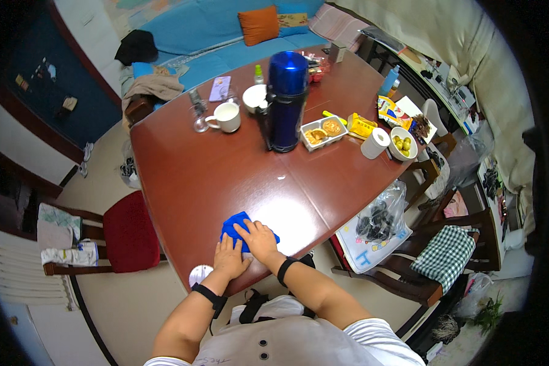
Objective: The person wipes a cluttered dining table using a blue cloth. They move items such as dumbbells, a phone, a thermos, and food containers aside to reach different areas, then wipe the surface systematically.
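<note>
A crumpled blue cloth (232, 225) lies on the near end of the dark red wooden table (187, 183). My right hand (260, 240) rests palm down on top of it, fingers spread and pointing away from me. My left hand (228, 261) is laid flat beside it, its fingertips touching the cloth's near left edge. Part of the cloth is hidden under both hands. A round white object (200, 276) sits at the table's corner, left of my left wrist.
Farther up stand a blue thermos (286, 105), a white mug (226, 117), a stemmed glass (200, 120) and a white bowl (255, 97). To the right are a pastry tray (318, 141), a paper roll (375, 143) and a fruit bowl (399, 154). Chairs (130, 233) flank the table.
</note>
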Motion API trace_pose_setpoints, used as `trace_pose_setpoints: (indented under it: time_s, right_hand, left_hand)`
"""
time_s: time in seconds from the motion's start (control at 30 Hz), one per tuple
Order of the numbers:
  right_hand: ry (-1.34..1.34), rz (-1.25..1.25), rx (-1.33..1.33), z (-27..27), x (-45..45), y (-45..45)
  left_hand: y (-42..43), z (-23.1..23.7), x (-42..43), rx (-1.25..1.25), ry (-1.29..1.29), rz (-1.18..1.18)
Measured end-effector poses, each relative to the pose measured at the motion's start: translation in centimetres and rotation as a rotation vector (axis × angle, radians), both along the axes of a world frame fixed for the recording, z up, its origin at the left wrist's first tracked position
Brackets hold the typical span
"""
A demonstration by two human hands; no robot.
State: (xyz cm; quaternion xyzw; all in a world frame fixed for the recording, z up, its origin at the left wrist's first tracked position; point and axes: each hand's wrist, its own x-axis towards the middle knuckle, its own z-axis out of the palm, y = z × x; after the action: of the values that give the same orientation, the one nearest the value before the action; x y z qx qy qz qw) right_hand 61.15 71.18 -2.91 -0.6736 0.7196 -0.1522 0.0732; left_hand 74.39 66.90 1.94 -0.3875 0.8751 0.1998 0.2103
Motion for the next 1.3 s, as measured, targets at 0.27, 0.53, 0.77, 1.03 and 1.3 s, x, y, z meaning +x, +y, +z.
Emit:
trace_pose_setpoints:
  time_s: [0.27,0.53,0.77,1.03,1.3]
  right_hand:
    - [-0.033,-0.179,-0.130,-0.1,-18.6,0.5]
    - [0.028,-0.268,-0.080,0.0,-28.9,2.4]
    - [0.051,-0.347,-0.065,0.6,-29.7,7.3]
    - [0.068,-0.361,-0.001,1.1,-23.6,13.2]
    - [0.007,-0.276,-0.037,0.9,-17.6,14.6]
  left_hand:
    - [-1.2,-0.3,-19.4,-0.018,0.072,-0.115]
    - [-0.2,-0.4,-30.3,-0.017,0.059,-0.185]
    - [3.7,-0.3,-31.1,-0.023,0.095,-0.293]
    - [9.4,-0.7,-24.4,-0.031,0.118,-0.358]
    - [12.0,-0.3,-17.8,-0.039,0.115,-0.304]
